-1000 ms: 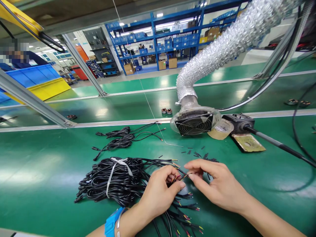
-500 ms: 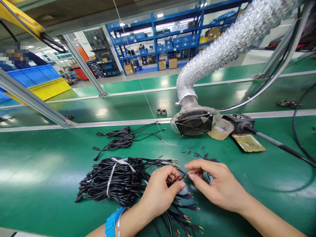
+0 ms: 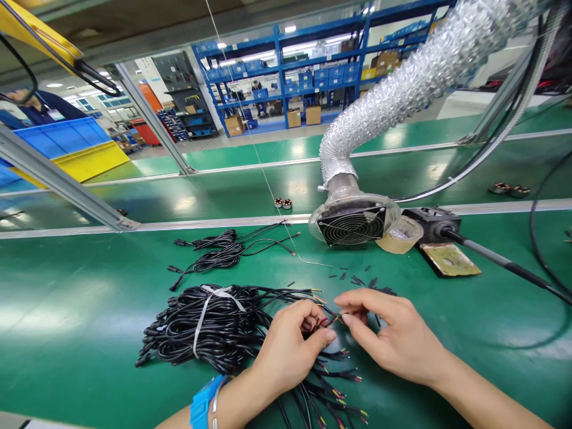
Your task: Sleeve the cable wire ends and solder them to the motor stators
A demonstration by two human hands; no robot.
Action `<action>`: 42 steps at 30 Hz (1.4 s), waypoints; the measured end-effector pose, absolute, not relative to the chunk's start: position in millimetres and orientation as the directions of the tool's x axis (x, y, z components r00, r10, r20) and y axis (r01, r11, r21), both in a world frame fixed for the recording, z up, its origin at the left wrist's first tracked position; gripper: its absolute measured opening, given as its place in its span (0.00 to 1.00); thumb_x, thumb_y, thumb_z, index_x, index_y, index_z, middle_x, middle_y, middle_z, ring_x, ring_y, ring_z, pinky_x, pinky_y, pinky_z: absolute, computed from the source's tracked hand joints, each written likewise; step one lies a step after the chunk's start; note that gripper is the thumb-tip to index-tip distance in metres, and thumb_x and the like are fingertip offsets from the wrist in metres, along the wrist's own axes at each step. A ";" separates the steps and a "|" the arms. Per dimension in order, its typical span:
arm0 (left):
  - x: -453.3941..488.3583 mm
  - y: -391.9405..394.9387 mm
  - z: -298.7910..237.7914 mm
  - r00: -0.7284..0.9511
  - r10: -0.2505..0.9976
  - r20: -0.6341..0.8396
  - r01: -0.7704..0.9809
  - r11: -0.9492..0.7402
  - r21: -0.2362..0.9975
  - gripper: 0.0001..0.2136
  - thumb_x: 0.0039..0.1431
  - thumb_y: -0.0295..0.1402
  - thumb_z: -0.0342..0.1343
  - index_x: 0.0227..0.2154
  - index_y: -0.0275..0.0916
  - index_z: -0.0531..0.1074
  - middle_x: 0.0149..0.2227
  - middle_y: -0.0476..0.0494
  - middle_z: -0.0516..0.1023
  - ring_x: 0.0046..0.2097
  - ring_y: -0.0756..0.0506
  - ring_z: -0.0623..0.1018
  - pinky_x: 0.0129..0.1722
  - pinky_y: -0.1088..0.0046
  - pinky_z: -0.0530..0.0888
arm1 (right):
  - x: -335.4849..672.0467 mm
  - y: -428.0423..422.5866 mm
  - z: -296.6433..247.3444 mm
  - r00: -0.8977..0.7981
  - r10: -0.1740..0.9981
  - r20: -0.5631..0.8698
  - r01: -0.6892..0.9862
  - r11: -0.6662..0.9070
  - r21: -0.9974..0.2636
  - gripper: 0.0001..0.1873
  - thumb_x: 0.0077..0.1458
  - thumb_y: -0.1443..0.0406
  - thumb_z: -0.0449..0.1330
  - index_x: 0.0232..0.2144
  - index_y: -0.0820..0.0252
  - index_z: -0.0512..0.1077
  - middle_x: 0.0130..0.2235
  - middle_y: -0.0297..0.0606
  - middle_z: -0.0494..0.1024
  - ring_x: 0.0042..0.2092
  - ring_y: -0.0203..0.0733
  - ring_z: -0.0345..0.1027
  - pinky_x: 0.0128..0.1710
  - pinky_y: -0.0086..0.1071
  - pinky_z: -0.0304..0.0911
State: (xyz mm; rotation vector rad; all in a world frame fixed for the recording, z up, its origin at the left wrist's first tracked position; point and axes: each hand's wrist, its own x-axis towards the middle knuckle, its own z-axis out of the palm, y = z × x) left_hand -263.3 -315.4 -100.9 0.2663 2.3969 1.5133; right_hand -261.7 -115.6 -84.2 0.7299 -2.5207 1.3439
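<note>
On my feed, a blue bin [image 3: 62, 138] stands in the upper left, beyond the green bench [image 3: 84, 298]. Left of centre, a thick bundle of black cables [image 3: 179, 333] lies bound with a pale tie [image 3: 199, 330]; two loose coiled cables [image 3: 218, 259] lie just above it.

At lower centre is the left hand [image 3: 292, 342], its fingers curled closed around cable ends, coloured wires showing between thumb and forefinger. One wire end [image 3: 333, 320] crosses the small gap to the right. Bare-tipped wire ends [image 3: 337, 394] fan out below.

Right of centre, above the hands, sit a round fan hood [image 3: 355, 226] and scattered short black pieces [image 3: 357, 280]. The right hand [image 3: 393, 336] has thumb and fingertips nearly together; they appear to pinch that wire's tip, though the fingers hide the contact from me. Farther right rests a black stand [image 3: 433, 221].

To do this well, I judge, the left grip should stay firm close to the tip, with the right pinching lightly so thin strands neither bend nor splay, clear of neighbouring ends.
</note>
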 end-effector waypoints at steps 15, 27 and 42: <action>-262.4 -315.7 -99.9 -0.938 0.307 -0.161 -0.015 0.429 0.903 0.05 0.53 0.29 0.62 0.28 0.39 0.70 0.28 0.53 0.71 0.31 0.51 0.67 0.32 0.76 0.64 | -261.2 -113.6 -85.2 -0.850 -0.323 0.415 -0.524 0.452 -0.722 0.10 0.57 0.71 0.56 0.41 0.58 0.73 0.33 0.34 0.78 0.31 0.35 0.71 0.33 0.27 0.68; -263.0 -315.9 -100.8 -0.941 0.307 -0.145 0.009 0.450 0.893 0.05 0.52 0.29 0.62 0.28 0.39 0.71 0.27 0.54 0.71 0.31 0.51 0.67 0.32 0.76 0.63 | -261.8 -115.5 -84.6 -0.864 -0.335 0.376 -0.494 0.416 -0.764 0.10 0.56 0.72 0.57 0.41 0.58 0.73 0.32 0.32 0.77 0.31 0.32 0.71 0.34 0.24 0.67; -263.2 -315.9 -102.4 -0.943 0.286 -0.172 -0.069 0.336 0.939 0.10 0.48 0.24 0.64 0.32 0.40 0.70 0.25 0.56 0.70 0.29 0.51 0.68 0.31 0.78 0.65 | -262.1 -126.1 -95.0 -0.880 -0.450 0.151 -0.329 0.349 -0.878 0.14 0.55 0.72 0.56 0.43 0.57 0.72 0.32 0.31 0.77 0.31 0.34 0.69 0.35 0.27 0.66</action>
